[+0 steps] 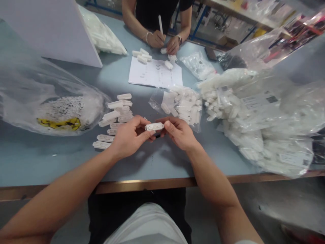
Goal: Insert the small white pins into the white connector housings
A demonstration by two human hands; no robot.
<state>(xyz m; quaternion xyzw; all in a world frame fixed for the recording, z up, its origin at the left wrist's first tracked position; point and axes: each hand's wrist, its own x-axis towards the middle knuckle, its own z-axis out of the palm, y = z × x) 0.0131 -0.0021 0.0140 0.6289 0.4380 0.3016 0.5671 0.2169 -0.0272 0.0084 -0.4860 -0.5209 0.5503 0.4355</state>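
The left hand (129,137) and right hand (179,133) nearly close, pinching a white plastic part (154,126) between their fingertips at lower centre of the frame, just beside similar loose parts (115,117) on the tabletop (50,162).

The one view comes from a head-worn camera, facing forward and steeply down over the tabletop (58,159). It looks from close above the left hand (129,137) and right hand (179,133), which sit near the middle of the frame. The wearer's lap (146,225) fills the bottom edge, while a co-worker (154,23) appears across the tabletop at the top edge.
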